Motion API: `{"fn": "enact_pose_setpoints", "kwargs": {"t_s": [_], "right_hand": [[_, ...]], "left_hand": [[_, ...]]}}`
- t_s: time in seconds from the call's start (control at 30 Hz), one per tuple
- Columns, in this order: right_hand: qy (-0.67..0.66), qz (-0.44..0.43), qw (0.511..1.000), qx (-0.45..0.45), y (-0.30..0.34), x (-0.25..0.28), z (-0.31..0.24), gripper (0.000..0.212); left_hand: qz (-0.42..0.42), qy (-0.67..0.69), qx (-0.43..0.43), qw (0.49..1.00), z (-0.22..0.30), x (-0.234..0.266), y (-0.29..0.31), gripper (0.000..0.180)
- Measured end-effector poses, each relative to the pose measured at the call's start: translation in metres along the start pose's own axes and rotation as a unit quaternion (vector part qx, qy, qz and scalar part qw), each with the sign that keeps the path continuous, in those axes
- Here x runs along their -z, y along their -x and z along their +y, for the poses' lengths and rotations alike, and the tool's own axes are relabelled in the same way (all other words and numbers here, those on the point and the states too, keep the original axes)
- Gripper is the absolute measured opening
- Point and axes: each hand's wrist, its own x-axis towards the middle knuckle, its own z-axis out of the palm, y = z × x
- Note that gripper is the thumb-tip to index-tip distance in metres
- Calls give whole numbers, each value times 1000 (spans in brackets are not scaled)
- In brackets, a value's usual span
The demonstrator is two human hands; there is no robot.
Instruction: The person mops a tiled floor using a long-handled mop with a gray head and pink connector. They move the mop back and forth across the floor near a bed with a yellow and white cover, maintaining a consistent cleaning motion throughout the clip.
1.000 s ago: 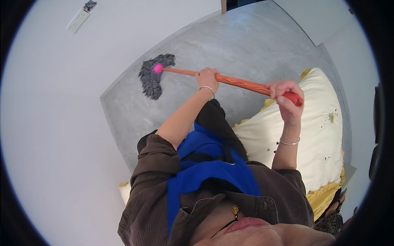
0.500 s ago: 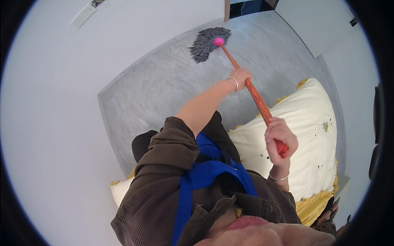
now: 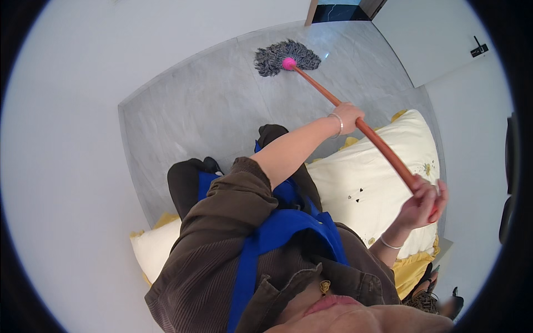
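Note:
A mop (image 3: pixel 386 149) with a reddish-brown handle slants across the view. Its grey shaggy head (image 3: pixel 302 54) lies on the floor at the far middle, joined to the handle by a pink knob. Partway up the handle, my left hand (image 3: pixel 350 117) is wrapped round it. Near the handle's top end, out to the right, my right hand (image 3: pixel 423 206) is curled about it with some fingers lifted. Beneath the handle on the right is a cream cushion-like cover (image 3: pixel 383 177) with a yellow ruffled edge and small embroidered flowers.
Pale grey tiles make up the floor (image 3: pixel 189 111), bounded by a white wall (image 3: pixel 66 139) on the left. At the far right stands a white door (image 3: pixel 436 41) with a dark handle. Dark shoes (image 3: pixel 430 288) show at the lower right, next to yellow fabric.
Both hands have shifted right with the handle, which now slants more. The mop head has turned and spread sideways on the floor. Some fingers of my right hand have loosened.

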Motion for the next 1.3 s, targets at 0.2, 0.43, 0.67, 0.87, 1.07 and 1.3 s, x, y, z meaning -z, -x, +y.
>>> {"fn": "enact_pose_setpoints", "kwargs": {"t_s": [0.2, 0.43, 0.67, 0.87, 1.07, 1.3], "right_hand": [[187, 205, 961, -7, -30, 28, -24, 36], [147, 246, 958, -21, -41, 19, -12, 23], [131, 168, 977, -13, -102, -28, 18, 15], [131, 65, 989, 31, -158, -76, 12, 13], [48, -109, 993, -25, -134, -92, 57, 13], [6, -255, 950, -182, -70, -116, 99, 18]], "left_hand": [[-58, 34, 1, 998, 40, 4, 15, 13], [-15, 4, 16, 1000, 37, 26, 58, 21], [134, 0, 48, 990, 4, 57, 41, 17], [287, 16, 27, 957, -3, 76, -3, 16], [354, 26, 69, 932, -54, 68, 40, 17], [394, -27, 190, 899, -107, 51, 110, 21]]}}
